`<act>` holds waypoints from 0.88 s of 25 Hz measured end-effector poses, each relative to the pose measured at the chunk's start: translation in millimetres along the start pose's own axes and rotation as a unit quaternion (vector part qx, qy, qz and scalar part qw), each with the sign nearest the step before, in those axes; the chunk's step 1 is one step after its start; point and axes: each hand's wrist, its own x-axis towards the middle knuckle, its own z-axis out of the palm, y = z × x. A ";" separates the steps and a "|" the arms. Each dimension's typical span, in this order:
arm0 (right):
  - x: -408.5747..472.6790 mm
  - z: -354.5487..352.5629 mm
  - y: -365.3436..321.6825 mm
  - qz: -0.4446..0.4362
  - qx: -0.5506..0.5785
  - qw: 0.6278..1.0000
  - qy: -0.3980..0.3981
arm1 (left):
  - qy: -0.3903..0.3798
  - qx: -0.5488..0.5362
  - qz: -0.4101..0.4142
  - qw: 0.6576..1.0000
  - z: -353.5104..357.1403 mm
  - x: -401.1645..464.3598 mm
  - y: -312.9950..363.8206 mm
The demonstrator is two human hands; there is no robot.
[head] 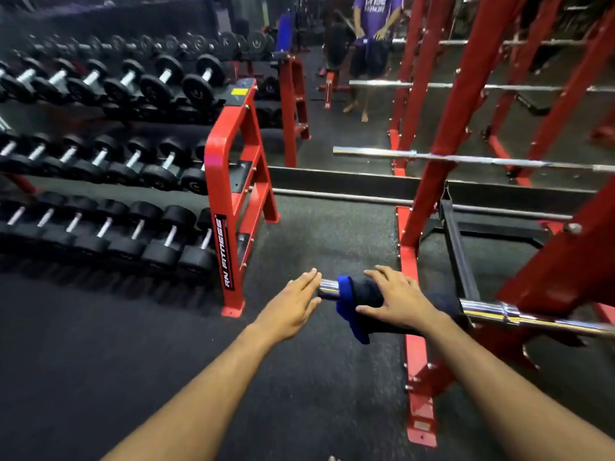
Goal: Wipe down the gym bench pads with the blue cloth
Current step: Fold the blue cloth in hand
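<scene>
A chrome barbell [492, 309] lies with its long axis running left to right, its free end pointing left toward the dumbbell rack [233, 194] and its right part passing into the red rack [466, 128]. The cloth [359, 301], dark with a blue edge, is draped over the barbell's sleeve just short of that free end, the blue edge facing left and hanging down below the bar. The right hand [396, 302] rests on top of the cloth with fingers spread and thumb toward the near side, pressing it to the bar rather than closing round it. The left hand [293, 307] is flat, fingers straight and together, its fingertips touching the bare chrome end just left of the cloth. The dumbbell rack's red upright bears white lettering reading "RN FITNESS", running up the post. A mirror [366, 94] behind shows a person in a purple shirt with white print too blurred to read.
</scene>
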 end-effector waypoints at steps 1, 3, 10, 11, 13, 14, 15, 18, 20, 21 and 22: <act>0.9 4.2 3.3 0.001 -0.027 1.000 0.001 | -0.006 0.002 0.009 1.000 8.2 6.0 0.2; 3.1 17.0 9.0 -0.011 -0.101 0.993 0.067 | 0.011 -0.009 0.015 1.000 18.0 9.7 -1.8; 8.7 40.0 15.8 -0.048 -0.024 0.968 0.246 | 0.048 -0.015 0.015 0.999 33.9 11.4 -11.3; 9.2 37.0 15.6 -0.039 0.045 0.964 0.258 | 0.046 -0.016 0.017 0.999 33.5 12.5 -12.7; 9.7 23.9 12.0 0.004 0.215 0.941 0.262 | 0.045 -0.039 0.011 0.998 28.1 13.6 -11.4; 9.1 14.5 8.9 0.028 0.284 0.921 0.264 | 0.051 -0.062 0.004 0.997 23.6 13.8 -7.1; 8.2 2.7 3.5 0.040 0.327 0.905 0.271 | 0.067 -0.089 -0.006 0.994 15.9 12.7 1.3; 5.7 -40.1 -29.2 -0.004 0.370 0.875 0.312 | 0.148 -0.219 -0.030 0.964 -17.0 5.4 36.1; 5.4 -64.6 -58.3 -0.049 0.366 0.868 0.333 | 0.196 -0.285 -0.034 0.938 -38.8 -9.1 53.0; 6.2 -74.1 -74.2 -0.076 0.362 0.865 0.338 | 0.218 -0.285 -0.037 0.932 -49.8 -18.6 57.4; 7.6 -82.2 -90.6 -0.102 0.359 0.865 0.335 | 0.239 -0.273 -0.045 0.931 -58.9 -28.0 57.8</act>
